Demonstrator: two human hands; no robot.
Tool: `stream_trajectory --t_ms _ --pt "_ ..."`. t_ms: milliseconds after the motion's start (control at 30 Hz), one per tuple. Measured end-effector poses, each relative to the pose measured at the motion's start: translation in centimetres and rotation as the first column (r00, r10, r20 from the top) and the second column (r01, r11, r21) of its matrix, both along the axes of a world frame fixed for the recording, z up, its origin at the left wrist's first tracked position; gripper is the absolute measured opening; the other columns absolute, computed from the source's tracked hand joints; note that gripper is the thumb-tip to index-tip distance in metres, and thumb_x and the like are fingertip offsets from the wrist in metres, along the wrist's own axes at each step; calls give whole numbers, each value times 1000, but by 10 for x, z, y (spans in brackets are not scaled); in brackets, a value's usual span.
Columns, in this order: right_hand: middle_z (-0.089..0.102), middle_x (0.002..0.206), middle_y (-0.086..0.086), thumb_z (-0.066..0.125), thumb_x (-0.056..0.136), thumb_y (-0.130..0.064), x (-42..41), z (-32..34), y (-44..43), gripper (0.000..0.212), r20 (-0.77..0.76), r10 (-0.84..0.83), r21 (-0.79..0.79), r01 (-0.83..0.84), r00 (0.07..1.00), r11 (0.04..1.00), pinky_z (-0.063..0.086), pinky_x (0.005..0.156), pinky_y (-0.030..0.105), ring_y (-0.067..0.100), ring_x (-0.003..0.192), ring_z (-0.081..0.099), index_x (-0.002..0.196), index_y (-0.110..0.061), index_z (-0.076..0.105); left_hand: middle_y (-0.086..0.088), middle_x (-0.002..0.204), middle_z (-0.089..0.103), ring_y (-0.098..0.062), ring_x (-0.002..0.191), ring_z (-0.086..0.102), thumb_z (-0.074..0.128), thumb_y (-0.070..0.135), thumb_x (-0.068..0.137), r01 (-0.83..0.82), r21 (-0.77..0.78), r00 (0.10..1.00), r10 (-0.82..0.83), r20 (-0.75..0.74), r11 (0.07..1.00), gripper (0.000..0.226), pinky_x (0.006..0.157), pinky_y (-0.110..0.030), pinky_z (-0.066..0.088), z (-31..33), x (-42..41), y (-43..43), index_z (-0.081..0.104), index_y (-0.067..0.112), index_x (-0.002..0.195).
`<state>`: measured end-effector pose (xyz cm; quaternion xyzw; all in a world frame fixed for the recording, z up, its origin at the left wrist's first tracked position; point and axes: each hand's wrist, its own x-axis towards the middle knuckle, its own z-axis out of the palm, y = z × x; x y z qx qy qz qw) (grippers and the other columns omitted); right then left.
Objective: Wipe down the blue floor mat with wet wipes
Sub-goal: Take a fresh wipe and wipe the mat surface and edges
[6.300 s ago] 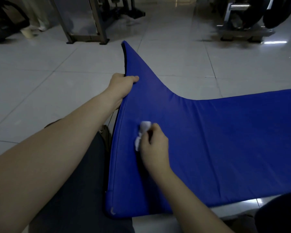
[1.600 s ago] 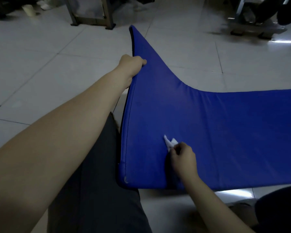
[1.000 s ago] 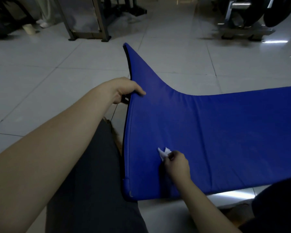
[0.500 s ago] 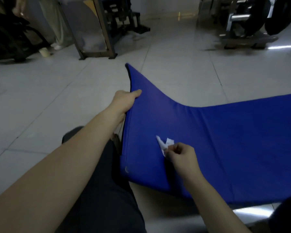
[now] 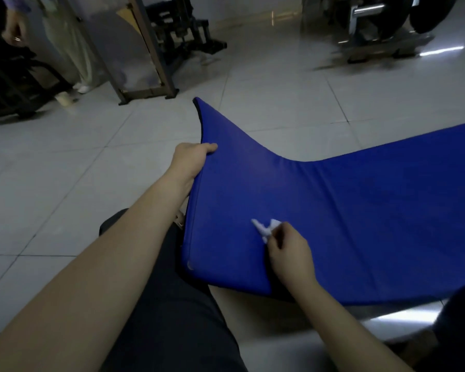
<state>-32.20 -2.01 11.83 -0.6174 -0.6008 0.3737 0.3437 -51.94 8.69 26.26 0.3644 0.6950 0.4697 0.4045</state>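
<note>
Well, at the far left a dark piece of equipment (image 5: 8, 84) stands on the pale tiled floor (image 5: 51, 170), and a small pale object (image 5: 63, 98) sits just beside it (too blurred to name). Next along, a metal frame (image 5: 148, 63) stands on the tiles.

Toward the middle, the person's left arm reaches forward over a leg in dark trousers (image 5: 167, 304). The left hand (image 5: 191, 159) grips the left edge of the blue floor mat (image 5: 360, 210), with the thumb lying on the blue top face and the fingers curled round behind the edge. This end of the mat is held up off the floor and its far corner rises to a point beyond the hand. The near corner hangs over the trousered leg; I cannot tell whether it touches it. From there the mat stretches away to the right edge of the view.

On the near left part of the mat, the right hand (image 5: 287, 253) pinches a small crumpled white wet wipe (image 5: 266, 229) between its curled fingers and thumb, and the wipe lies against the blue surface.

At the top right, dark weight plates (image 5: 424, 12) sit on a blurred metal stand.
</note>
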Motion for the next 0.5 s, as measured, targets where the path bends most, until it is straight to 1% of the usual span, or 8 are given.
stream_trajectory --t_ms 67,133,200,267,333,400,433,500 --pt "63 137 3 56 100 -28 10 -11 7 17 41 -89 -117 93 995 989 50 67 35 20 97 67 95 -12 55 -10 98 76 -25 84 74 72 22 92 1 -11 1000 -1 -2 1000 25 63 -30 62 0 0 0 70 3 109" --pt "65 132 5 56 101 -25 4 -5 4 16 -5 -114 -119 113 993 986 42 55 30 16 76 62 94 -12 49 -10 100 75 -26 86 74 72 21 92 7 -19 1000 -7 -18 1000 29 65 -30 62 -2 3 0 69 2 113" --pt "71 117 0 56 101 -22 -13 17 -6 10 -102 -39 -21 37 994 999 45 59 32 18 76 62 96 -14 52 -10 100 75 -26 87 74 72 21 92 -3 -21 999 3 -37 1000 30 69 -32 62 -3 3 1 69 1 114" --pt "69 94 -7 56 101 -20 -31 48 -21 6 -233 128 130 -99 964 987 49 65 30 13 77 63 96 -17 57 -10 98 75 -26 84 73 72 22 92 -11 -16 999 10 -52 1000 26 70 -32 62 -3 4 3 70 2 109" --pt "67 94 -12 59 101 -19 -42 71 -33 7 -311 288 265 -209 906 941 53 73 25 8 84 64 95 -15 62 -8 90 74 -21 74 72 71 22 93 -13 -9 998 13 -65 1000 16 57 -24 57 -1 6 3 69 7 95" --pt "66 95 -15 60 101 -21 -42 71 -36 10 -293 358 324 -260 887 909 51 76 24 6 88 64 93 -16 62 -6 85 73 -19 66 70 71 21 94 -17 -4 998 16 -66 1000 14 48 -20 52 -1 10 2 67 9 86" --pt "64 90 -17 59 101 -24 -38 62 -35 11 -254 346 318 -260 903 912 49 69 24 4 82 63 92 -19 60 -7 86 73 -19 68 70 71 20 93 -16 -3 998 16 -57 1000 13 49 -21 54 -2 11 1 67 9 88" --pt "59 78 -16 56 102 -29 -26 31 -26 14 -147 215 225 -179 965 958 37 56 22 4 66 55 88 -27 53 -8 90 74 -22 75 73 71 19 93 -19 0 999 19 -31 1000 13 57 -25 58 -2 10 -1 69 7 96"
